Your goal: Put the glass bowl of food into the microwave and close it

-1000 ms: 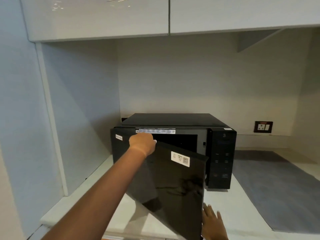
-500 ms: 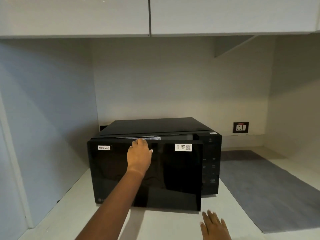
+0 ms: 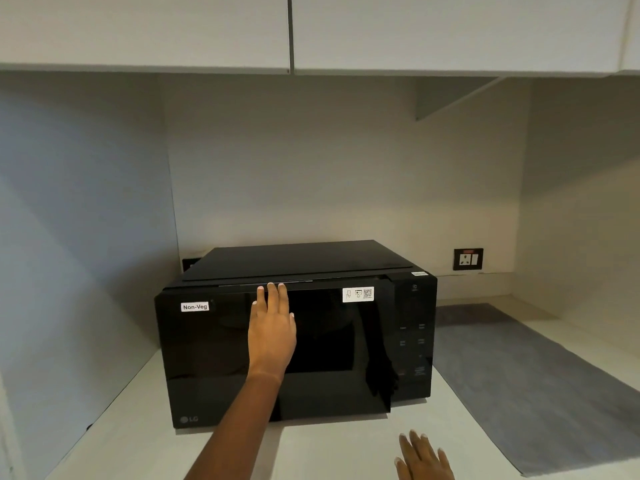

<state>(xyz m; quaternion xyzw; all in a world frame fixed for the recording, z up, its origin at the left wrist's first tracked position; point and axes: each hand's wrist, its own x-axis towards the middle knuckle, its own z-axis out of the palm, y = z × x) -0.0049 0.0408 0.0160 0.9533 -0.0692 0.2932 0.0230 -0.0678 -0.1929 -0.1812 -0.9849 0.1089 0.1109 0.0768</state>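
Fingers (image 3: 273, 296) of left hand (image 3: 272, 336) straight, close together, laid flat on the microwave door (image 3: 221, 355); nothing gripped.

Fingertips reach the door's top edge. Right hand (image 3: 424, 457) low at the frame's bottom edge, fingers spread and extended over the counter (image 3: 329, 452), holding nothing; contact with the counter cannot be told. Black microwave (image 3: 298, 334) stands on the counter in a corner; door appears shut or very nearly, flush with the control panel (image 3: 414, 341). Door glass dark and reflective: interior not visible, so the glass bowl of food cannot be seen or located. "Non-Veg" label (image 3: 195, 306) upper left of door, QR sticker (image 3: 358, 294) upper right. Grey mat (image 3: 540, 386) right of microwave; wall socket (image 3: 468, 259) behind.
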